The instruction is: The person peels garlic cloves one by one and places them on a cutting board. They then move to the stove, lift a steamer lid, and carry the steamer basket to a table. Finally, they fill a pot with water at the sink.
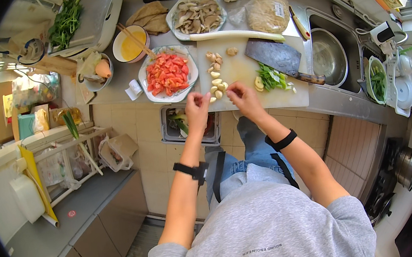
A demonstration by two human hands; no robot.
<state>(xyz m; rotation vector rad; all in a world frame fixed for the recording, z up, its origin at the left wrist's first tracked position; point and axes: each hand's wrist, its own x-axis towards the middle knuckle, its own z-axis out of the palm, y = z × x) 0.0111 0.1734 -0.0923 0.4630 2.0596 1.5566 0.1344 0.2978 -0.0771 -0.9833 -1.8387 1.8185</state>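
Note:
My left hand (199,108) hovers over the counter's front edge with its fingertips bunched; whether something small is pinched there I cannot tell. At the front of the white cutting board (241,103), my right hand (242,97) has its thumb and finger close together beside the peeled garlic cloves (217,82). Behind these lie unpeeled garlic cloves (213,58) and a piece of ginger (232,51). A cleaver (274,54) rests on the board's right part, near chopped green scallion (273,78) and ginger slices (258,83). A long white leek stalk (237,35) crosses the board's back edge.
Left of the board stands a plate of chopped tomato (167,73), with a bowl of beaten egg (132,44) and chopsticks behind. A plate of mushrooms (198,15) and bagged noodles (268,11) sit at the back. The sink (328,44) is right; a waste bin (190,124) stands below.

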